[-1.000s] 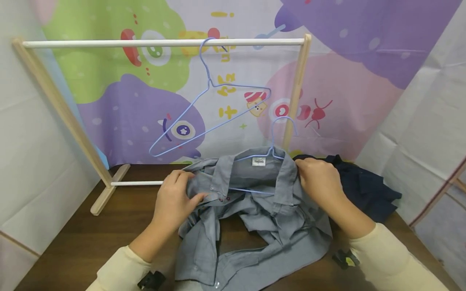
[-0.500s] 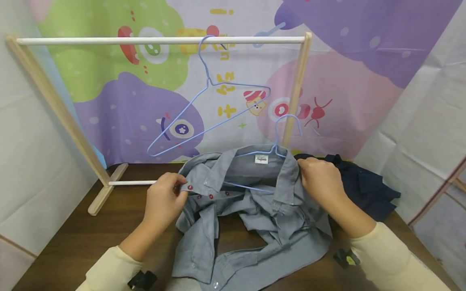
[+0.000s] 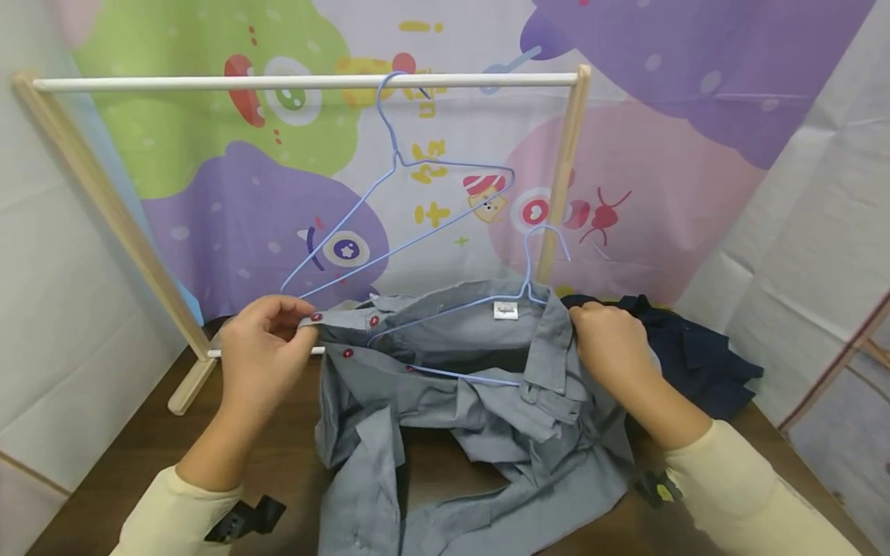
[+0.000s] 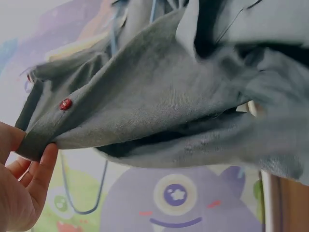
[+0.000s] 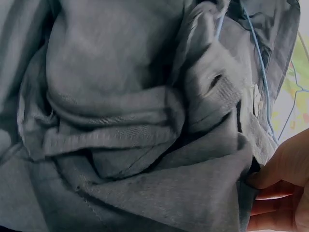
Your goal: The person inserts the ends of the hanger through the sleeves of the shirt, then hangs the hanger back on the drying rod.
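Observation:
A grey button-up shirt [image 3: 431,401] lies in folds on the table, its neck opening towards the rack. Inside it is a blue wire hanger [image 3: 526,270], the hook standing above the collar and one arm showing in the opening. My left hand [image 3: 260,351] pinches the shirt's edge beside a red button [image 4: 65,104] between thumb and fingers, stretching the cloth out to the left. At the other shoulder, by the collar, my right hand [image 3: 612,340] grips the grey cloth. The right wrist view shows its thumb and fingers [image 5: 275,198] on the fabric; the fingertips are partly hidden.
Behind stands a rack with a white top rail [image 3: 208,83] and wooden legs. A second blue hanger [image 3: 452,164] hangs on that rail without a garment. Dark navy clothing [image 3: 695,355] lies at the right, behind my right hand. A printed cloth backs the brown table [image 3: 271,455].
My left hand has moved left and slightly up, pulling the shirt's buttoned edge outward, so the opening is wider and more of the hanger shows. My right hand stays nearly in place.

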Available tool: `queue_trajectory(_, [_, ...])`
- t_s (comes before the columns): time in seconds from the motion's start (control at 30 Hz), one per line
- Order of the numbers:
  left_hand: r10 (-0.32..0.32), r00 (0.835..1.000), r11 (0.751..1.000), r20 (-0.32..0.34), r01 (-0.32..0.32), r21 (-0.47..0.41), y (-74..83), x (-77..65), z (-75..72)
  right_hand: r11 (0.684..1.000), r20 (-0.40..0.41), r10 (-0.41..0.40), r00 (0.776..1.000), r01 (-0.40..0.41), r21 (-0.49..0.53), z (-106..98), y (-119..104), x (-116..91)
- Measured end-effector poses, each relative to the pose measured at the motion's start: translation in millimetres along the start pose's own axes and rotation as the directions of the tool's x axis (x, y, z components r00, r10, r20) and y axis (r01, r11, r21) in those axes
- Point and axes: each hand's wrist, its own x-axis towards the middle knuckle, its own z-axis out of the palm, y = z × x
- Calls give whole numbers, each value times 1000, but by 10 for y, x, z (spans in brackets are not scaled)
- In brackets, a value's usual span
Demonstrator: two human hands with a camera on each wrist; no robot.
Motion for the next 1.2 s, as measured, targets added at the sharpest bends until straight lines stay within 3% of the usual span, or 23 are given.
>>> queue_trajectory(0.1, [-20,1000,1000,-16,20,-13,26,47,-54,1000,21,15,1000,-15,-3,8,7,8])
queue_trajectory(0.23, [-18,1000,1000,-4,18,-18,28,66,-91,1000,-9,18,1000,-18,-7,27,16,33])
queue_trajectory(0.37, [84,995,996,54,-82,-28,40,-6,-77,999,-42,25,999,-26,-22,24,6,79])
queue_trajectory(0.47, [202,970,979,135,-200,-31,80,-96,-31,998,-54,55,997,-56,-11,14,-1,110])
queue_trajectory(0.57, [301,922,952,244,-305,-26,136,-212,53,995,-83,96,992,-96,9,17,2,137])
queue_trajectory(0.7, [397,831,911,391,-410,-53,194,-395,200,992,-109,128,986,-126,28,11,10,175])
queue_trajectory(0.8, [416,758,897,503,-433,-90,218,-520,300,989,-95,147,984,-144,36,-16,19,191])
queue_trajectory(0.9, [391,688,907,611,-403,-126,217,-603,365,986,-82,161,984,-157,53,-36,26,192])
queue_trajectory(0.93, [374,674,914,637,-385,-131,213,-618,375,986,-83,160,984,-156,58,-36,29,191])
queue_trajectory(1.0, [343,673,929,656,-347,-130,203,-625,384,988,-98,145,985,-138,76,-32,33,185])
queue_trajectory(1.03, [335,687,933,644,-336,-127,198,-614,381,989,-111,132,985,-123,87,-26,36,183])
queue_trajectory(1.1, [343,740,933,578,-338,-122,182,-567,371,991,-143,106,984,-92,102,-15,42,175])
queue_trajectory(1.17, [373,802,924,466,-368,-105,156,-485,356,992,-177,80,981,-61,109,-7,52,166])
queue_trajectory(1.2, [395,826,915,403,-392,-93,139,-434,347,993,-193,70,979,-49,111,-4,59,160])
